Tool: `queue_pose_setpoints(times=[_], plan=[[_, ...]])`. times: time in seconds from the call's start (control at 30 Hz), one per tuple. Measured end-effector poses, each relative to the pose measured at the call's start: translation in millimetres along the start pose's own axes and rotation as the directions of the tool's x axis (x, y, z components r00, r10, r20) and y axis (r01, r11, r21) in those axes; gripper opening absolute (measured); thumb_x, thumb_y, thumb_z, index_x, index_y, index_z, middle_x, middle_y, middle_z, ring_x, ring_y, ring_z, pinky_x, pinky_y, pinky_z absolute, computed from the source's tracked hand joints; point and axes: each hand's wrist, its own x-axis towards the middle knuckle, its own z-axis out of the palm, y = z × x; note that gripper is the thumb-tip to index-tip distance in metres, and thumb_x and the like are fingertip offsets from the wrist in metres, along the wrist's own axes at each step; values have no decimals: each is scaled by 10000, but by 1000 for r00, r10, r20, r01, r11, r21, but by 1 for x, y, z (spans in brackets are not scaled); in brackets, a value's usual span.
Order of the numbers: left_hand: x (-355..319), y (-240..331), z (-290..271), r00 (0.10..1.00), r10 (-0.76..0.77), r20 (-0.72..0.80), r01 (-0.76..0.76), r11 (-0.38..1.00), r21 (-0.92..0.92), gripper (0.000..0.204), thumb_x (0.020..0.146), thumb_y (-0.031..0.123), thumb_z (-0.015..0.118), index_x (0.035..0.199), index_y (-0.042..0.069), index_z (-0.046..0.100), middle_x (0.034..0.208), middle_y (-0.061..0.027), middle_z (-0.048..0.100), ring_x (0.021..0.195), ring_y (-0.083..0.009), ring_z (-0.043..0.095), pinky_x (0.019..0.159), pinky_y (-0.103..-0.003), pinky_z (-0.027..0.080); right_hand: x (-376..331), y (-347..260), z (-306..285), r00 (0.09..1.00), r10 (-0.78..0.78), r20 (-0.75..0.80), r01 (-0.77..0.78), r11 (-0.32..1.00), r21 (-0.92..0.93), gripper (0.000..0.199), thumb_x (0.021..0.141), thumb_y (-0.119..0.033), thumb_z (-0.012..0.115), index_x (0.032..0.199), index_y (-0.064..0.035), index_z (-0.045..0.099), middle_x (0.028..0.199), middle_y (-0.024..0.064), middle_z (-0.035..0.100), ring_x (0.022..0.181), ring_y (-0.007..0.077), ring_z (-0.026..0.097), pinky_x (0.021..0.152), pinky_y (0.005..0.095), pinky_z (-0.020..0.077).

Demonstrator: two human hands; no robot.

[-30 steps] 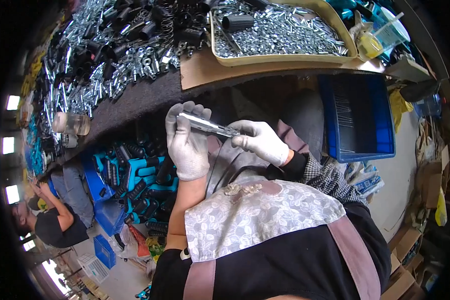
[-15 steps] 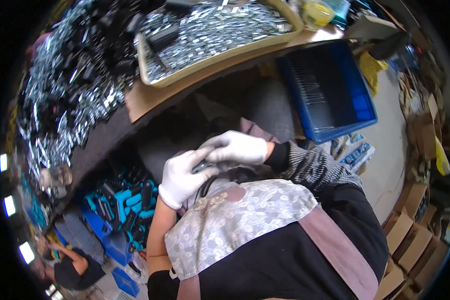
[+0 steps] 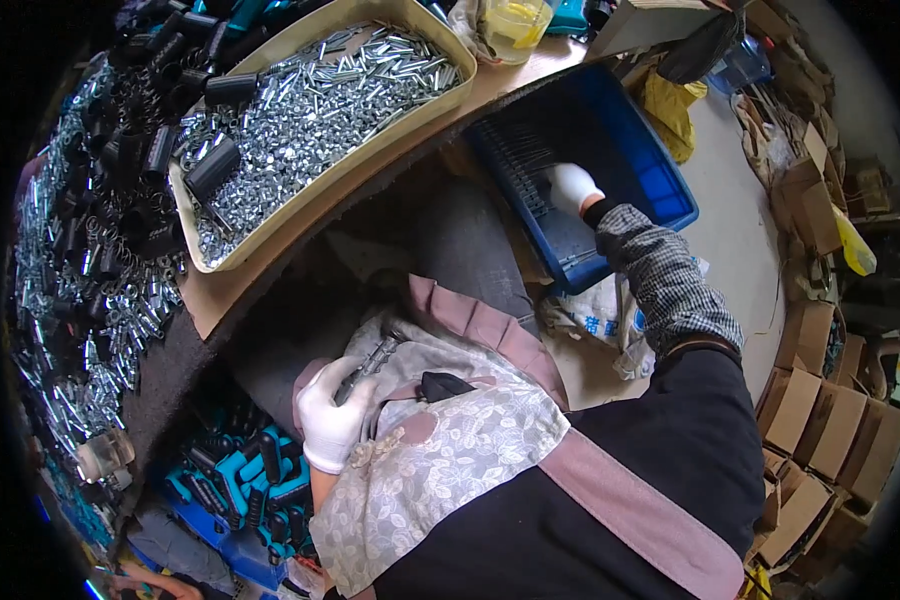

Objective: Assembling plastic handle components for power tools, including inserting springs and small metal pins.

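My left hand, in a white glove, rests on my lap and grips a bundle of long metal bolts that points up and to the right. My right hand, also gloved, reaches out to the right into a blue plastic crate on the floor; its fingers are down inside the crate and I cannot see whether they hold anything. A small black part lies on my floral apron.
A beige tray full of silver bolts and nuts sits on the workbench ahead. Black tubular parts and loose metal hardware cover the bench to the left. A blue bin of teal and black handles is below left. Cardboard boxes stack at right.
My right hand has left the bolts it shared with the left hand and swung out to the blue crate. My left hand has dropped to my lap with the bolts.
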Motion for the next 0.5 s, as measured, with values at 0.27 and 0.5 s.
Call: queue_pose_setpoints(times=[0.27, 0.5], plan=[[1, 8, 11, 992, -90, -85, 84, 993, -80, 270, 755, 45, 727, 1008, -49, 713, 941, -183, 714, 869, -273, 695, 799, -333, 533, -15, 0, 42, 982, -122, 142, 153, 960, -235, 179, 821, -126, 604, 897, -79, 759, 1020, 193, 713, 950, 364, 688, 824, 421, 564], [5, 11, 8, 995, -1, -105, -7, 997, -82, 260, 776, 39, 703, 1022, -44, 713, 968, -199, 722, 902, -301, 694, 843, -343, 524, -22, 1, 45, 971, -10, 238, 61, 976, -207, 189, 850, -129, 592, 910, -77, 764, 1008, 194, 716, 949, 366, 691, 820, 446, 558]])
